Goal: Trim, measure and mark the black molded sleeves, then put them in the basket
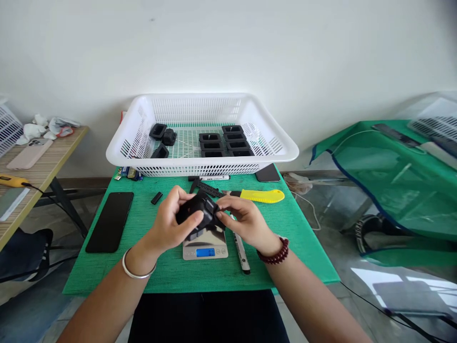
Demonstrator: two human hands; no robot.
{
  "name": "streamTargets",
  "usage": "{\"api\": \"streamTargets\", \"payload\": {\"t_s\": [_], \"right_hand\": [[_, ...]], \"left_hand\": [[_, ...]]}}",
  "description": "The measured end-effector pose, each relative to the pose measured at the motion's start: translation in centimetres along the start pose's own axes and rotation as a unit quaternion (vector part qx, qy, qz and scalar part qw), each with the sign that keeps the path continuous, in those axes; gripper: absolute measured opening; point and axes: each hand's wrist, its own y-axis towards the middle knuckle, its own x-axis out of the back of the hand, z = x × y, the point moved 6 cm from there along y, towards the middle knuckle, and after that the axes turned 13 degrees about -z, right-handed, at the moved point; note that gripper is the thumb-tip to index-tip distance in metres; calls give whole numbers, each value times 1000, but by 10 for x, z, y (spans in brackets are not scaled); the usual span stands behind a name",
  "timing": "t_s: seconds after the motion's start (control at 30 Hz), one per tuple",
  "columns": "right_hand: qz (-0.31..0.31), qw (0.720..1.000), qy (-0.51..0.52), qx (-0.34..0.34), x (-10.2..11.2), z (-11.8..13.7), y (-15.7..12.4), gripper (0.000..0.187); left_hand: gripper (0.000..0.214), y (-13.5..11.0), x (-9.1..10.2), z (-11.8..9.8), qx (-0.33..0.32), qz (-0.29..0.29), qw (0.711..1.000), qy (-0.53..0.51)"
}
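Both hands hold a black moulded part (197, 209) above a small digital scale (205, 248), whose display reads 0.0. My left hand (174, 216) wraps round the part's left side, with the thumb across its front. At its right edge, my right hand (246, 219) pinches with thumb and fingertips. What lies under those fingertips is partly hidden. Beneath my right hand a white marker (241, 250) lies on the green mat. Just beyond the hands are a black caliper (209, 189) and a yellow-handled knife (262, 196).
A white plastic basket (202, 167) with several black parts (210, 138) stands at the back. On the green-covered table (117, 276) lie a black phone (110, 222), a small black piece (156, 197), another marker (214, 177) and a dark flat object (268, 173). A wooden table (67, 143) stands left.
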Motion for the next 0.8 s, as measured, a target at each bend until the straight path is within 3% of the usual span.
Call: {"api": "streamTargets", "payload": {"t_s": [0.1,0.2,0.27,0.4,0.8], "right_hand": [[10,999,27,-44,-3,-10,-1,11],[-102,986,74,-112,12,-25,0,17],[-140,973,97,-153,21,-34,0,22],[-117,969,120,-181,21,-39,-2,24],[-16,975,171,-137,6,-17,-1,11]], "left_hand": [[21,4,9,-5,-14,-31,999,-32],[22,5,20,-7,-29,-58,997,-33],[22,5,25,-7,-33,-64,997,-28],[24,5,23,-7,-36,-39,999,-11],[26,-2,2,2,-15,52,998,46]]}}
